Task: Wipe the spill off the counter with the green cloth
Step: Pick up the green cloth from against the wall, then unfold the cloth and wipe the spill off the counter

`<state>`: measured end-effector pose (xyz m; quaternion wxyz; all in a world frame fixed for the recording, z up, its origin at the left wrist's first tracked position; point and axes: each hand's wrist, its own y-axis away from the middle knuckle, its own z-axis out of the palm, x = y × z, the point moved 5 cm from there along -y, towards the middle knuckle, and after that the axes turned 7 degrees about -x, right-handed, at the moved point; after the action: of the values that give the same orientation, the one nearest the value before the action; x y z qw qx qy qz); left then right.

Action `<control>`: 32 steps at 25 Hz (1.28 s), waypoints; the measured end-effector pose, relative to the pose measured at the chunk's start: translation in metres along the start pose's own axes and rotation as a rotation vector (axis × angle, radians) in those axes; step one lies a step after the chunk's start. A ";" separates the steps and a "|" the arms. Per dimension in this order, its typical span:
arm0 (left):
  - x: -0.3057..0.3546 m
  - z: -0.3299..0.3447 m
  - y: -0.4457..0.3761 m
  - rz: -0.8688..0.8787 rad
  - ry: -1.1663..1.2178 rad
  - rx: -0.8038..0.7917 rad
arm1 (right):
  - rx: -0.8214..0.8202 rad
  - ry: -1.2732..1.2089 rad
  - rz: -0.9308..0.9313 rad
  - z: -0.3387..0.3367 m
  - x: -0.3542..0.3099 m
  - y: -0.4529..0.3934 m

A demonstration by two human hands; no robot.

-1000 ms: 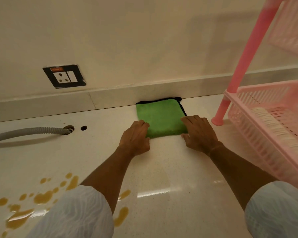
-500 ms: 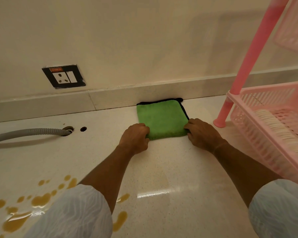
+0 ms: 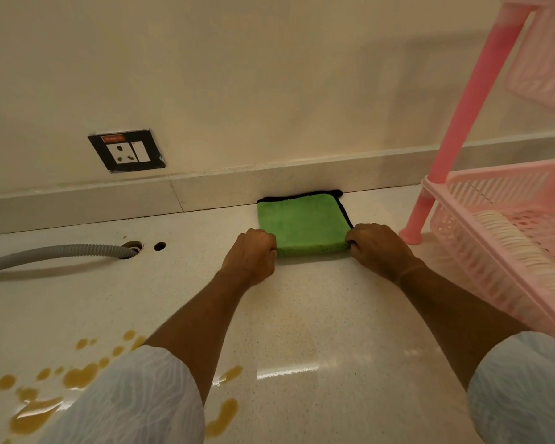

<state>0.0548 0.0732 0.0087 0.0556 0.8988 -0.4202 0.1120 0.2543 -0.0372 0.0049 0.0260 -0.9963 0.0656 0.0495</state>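
A folded green cloth (image 3: 303,224) with black trim lies flat on the pale counter (image 3: 318,315), its far edge against the back ledge. My left hand (image 3: 252,256) grips the cloth's near left corner. My right hand (image 3: 377,249) grips its near right corner. The front edge of the cloth looks slightly raised. A brown liquid spill (image 3: 77,378) spreads in blobs and drops over the near left of the counter, partly hidden by my left sleeve.
A pink plastic rack (image 3: 507,219) holding stacked plates stands at the right, one leg close to the cloth. A grey corrugated hose (image 3: 52,253) enters a hole in the counter at left. A wall socket (image 3: 127,152) sits above it.
Both hands have slid from resting on the cloth's front edge out to its two near corners and closed on them. The cloth itself has stayed in place.
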 end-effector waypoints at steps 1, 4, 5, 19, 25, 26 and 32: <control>0.000 -0.006 0.000 -0.008 0.015 0.015 | 0.002 -0.010 0.001 -0.007 -0.001 -0.001; -0.002 -0.032 -0.001 -0.029 0.070 0.062 | 0.041 -0.041 -0.012 -0.032 -0.002 -0.005; -0.002 -0.042 0.000 -0.029 0.090 0.072 | 0.060 -0.061 -0.017 -0.043 -0.002 -0.007; -0.006 -0.217 0.064 -0.036 0.146 0.179 | 0.027 -0.283 -0.079 -0.195 -0.067 -0.012; -0.015 -0.266 0.116 -0.166 0.241 0.025 | -0.164 -0.312 -0.101 -0.239 -0.121 0.003; -0.016 -0.272 0.125 -0.191 0.252 0.016 | -0.184 -0.318 -0.104 -0.244 -0.131 0.005; -0.031 -0.292 0.173 -0.310 0.304 -0.031 | -0.268 -0.361 -0.110 -0.261 -0.183 0.012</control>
<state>-0.1423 0.0419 0.2853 0.1486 0.9244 -0.2656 0.2297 0.0970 -0.0407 0.2819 -0.0927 -0.9679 -0.0018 0.2337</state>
